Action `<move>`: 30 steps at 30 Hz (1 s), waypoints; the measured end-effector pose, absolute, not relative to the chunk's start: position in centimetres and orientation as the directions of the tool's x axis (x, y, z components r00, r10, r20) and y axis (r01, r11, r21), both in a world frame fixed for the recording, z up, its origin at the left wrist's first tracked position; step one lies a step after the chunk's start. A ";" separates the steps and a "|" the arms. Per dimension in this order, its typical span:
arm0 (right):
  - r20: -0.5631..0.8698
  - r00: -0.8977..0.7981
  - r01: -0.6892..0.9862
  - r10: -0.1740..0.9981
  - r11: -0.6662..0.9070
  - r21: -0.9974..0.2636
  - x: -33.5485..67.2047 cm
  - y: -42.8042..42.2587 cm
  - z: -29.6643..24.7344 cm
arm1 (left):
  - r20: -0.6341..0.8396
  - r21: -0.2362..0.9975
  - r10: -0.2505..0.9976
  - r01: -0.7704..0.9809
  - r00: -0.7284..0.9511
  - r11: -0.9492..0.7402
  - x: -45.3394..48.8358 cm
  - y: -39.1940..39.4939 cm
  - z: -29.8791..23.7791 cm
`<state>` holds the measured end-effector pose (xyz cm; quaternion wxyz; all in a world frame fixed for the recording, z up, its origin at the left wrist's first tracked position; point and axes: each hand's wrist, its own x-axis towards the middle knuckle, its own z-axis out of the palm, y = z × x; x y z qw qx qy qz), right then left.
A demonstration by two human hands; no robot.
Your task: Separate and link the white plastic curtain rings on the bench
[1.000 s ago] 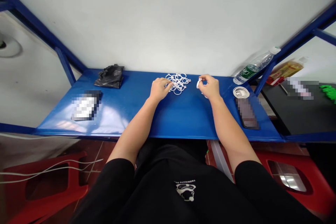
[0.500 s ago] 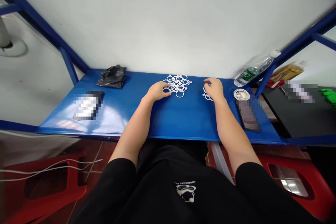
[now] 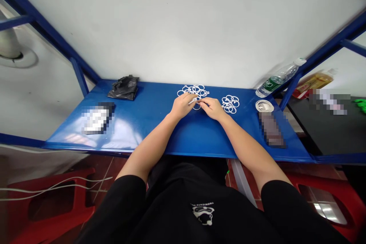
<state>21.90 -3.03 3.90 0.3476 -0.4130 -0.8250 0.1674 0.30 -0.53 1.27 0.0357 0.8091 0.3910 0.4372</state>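
My left hand (image 3: 183, 106) is closed in a pinch at the near side of a loose pile of thin white plastic rings (image 3: 202, 92), each with a small knob. Something white, apparently one of these rings, shows between its thumb and fingers. My right hand (image 3: 212, 108) meets it from the right, fingers drawn together and fingertips close to the left ones. What the right fingertips grip is too small to make out. To the right of that hand lies a smaller group of the same white rings (image 3: 229, 109), overlapping on the blue table (image 3: 197, 137).
A crumpled black plastic bag (image 3: 124, 87) and a blurred-out object (image 3: 98, 119) lie at the left. On the right are a water bottle (image 3: 277, 80) leaning on the frame, a coiled white cable (image 3: 264, 106) and a blurred-out dark object (image 3: 271, 129). A wall closes the back.
My right hand has left the smaller ring group and moved left to my other hand. My left hand has shifted slightly right and closed on a ring. The view has tilted a little.
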 end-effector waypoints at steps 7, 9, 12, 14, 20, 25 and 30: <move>0.424 -0.417 0.592 0.804 0.594 -0.544 21.8 -3.1 3.7 | 0.705 0.332 0.608 0.588 0.365 -0.738 1.1 -1.3 1.3; 0.442 -0.394 0.604 0.806 0.589 -0.537 21.8 -3.0 3.6 | 0.692 0.323 0.607 0.584 0.391 -0.744 1.2 -1.3 1.2; 0.472 -0.383 0.594 0.794 0.603 -0.532 21.7 -2.8 3.5 | 0.670 0.325 0.612 0.575 0.420 -0.751 1.2 -1.4 1.1; 0.487 -0.371 0.597 0.791 0.605 -0.526 21.8 -2.8 3.5 | 0.661 0.330 0.606 0.554 0.442 -0.764 1.2 -1.6 1.1; 0.471 -0.403 0.634 0.785 0.611 -0.475 22.2 -2.7 3.6 | 0.631 0.375 0.633 0.538 0.449 -0.755 1.1 -1.8 1.3; 0.464 -0.424 0.617 0.778 0.623 -0.480 22.4 -2.7 3.4 | 0.558 0.524 0.726 0.508 0.402 -0.684 0.9 -1.3 1.1; 0.459 -0.384 0.619 0.801 0.592 -0.515 22.4 -2.7 3.5 | 0.550 0.588 0.717 0.411 0.428 -0.696 0.7 -1.0 1.0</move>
